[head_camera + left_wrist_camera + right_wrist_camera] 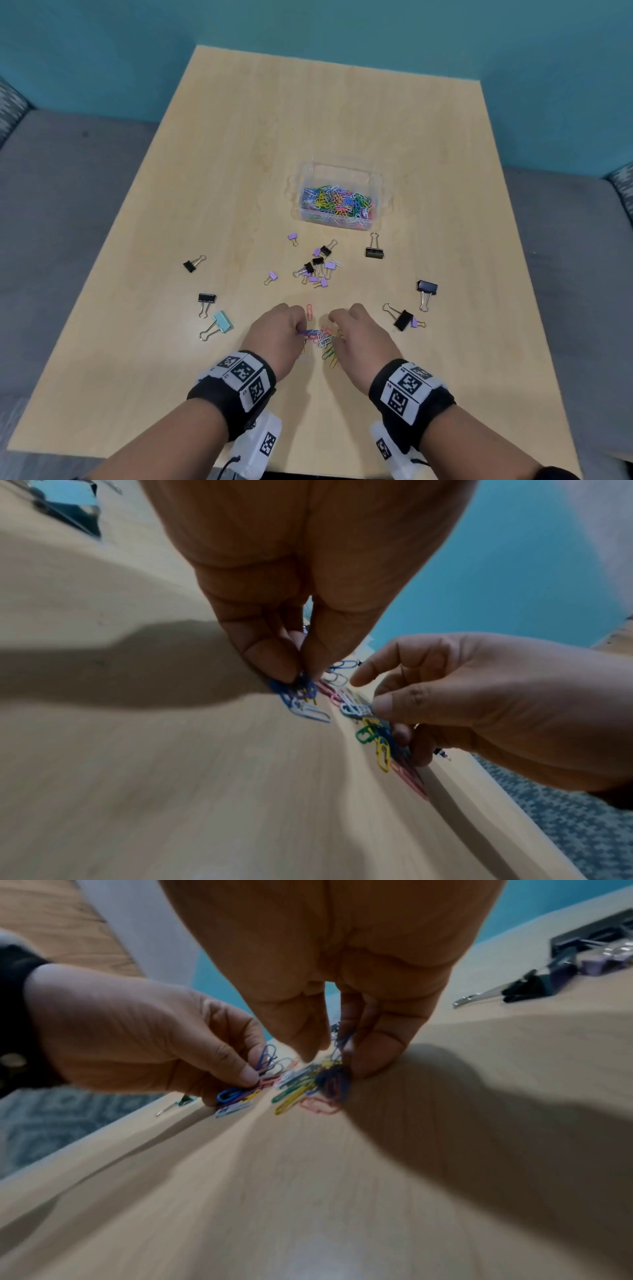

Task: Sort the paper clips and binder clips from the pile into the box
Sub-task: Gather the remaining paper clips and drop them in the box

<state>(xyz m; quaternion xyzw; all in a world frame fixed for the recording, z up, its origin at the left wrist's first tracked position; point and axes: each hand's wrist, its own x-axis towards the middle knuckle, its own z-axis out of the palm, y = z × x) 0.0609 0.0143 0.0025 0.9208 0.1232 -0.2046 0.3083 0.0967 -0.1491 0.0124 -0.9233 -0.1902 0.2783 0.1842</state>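
A small heap of coloured paper clips [321,339] lies on the table near its front edge, between my two hands. My left hand [300,330] pinches a few blue and purple paper clips [297,689] between thumb and fingertips at the heap's left side. My right hand [334,325] pinches several paper clips [337,1069] at the heap's right side, with one blue clip held up between its fingertips. One pink clip [310,311] lies apart, just beyond the hands. The clear plastic box [375,224] stands farther back and holds many coloured paper clips.
Small black and purple binder clips [318,265] cluster between hands and box. Larger black binder clips [374,251] lie scattered left and right, and a light-blue one [222,321] lies left of my left hand. The table [239,154] ends at a teal wall.
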